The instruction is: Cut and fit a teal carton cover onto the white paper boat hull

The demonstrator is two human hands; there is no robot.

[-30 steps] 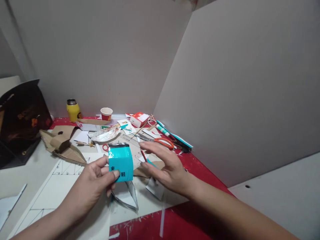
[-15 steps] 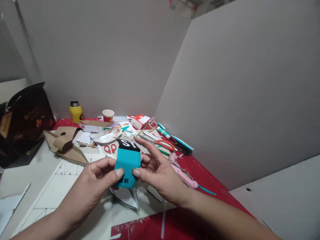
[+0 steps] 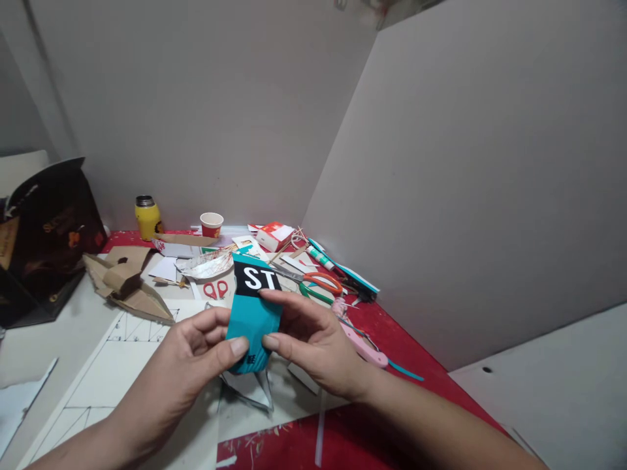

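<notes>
Between my two hands is a teal piece of folded card (image 3: 253, 320) with a black band lettered "ST" near its top. My left hand (image 3: 198, 356) pinches its left edge, thumb on the front and fingers behind. On the right side, my right hand (image 3: 313, 343) grips the card with the thumb low on its face, while the index finger lies across the black band. Below the card, a pale folded paper piece (image 3: 249, 388) with dark edges rests on the table. Most of the fingers behind the card are hidden.
Behind my hands lie orange-and-green-handled scissors (image 3: 318, 284), small red-handled scissors (image 3: 215, 290) and a pink cutter (image 3: 365, 346). A brown cardboard boat shape (image 3: 130, 284) sits left, beside a dark bag (image 3: 46, 248). A yellow bottle (image 3: 148, 219) and paper cup (image 3: 211, 225) stand by the wall.
The card's upper part has swung up, showing more of the black band and a teal strip above it. My right index finger has come down onto the band.
</notes>
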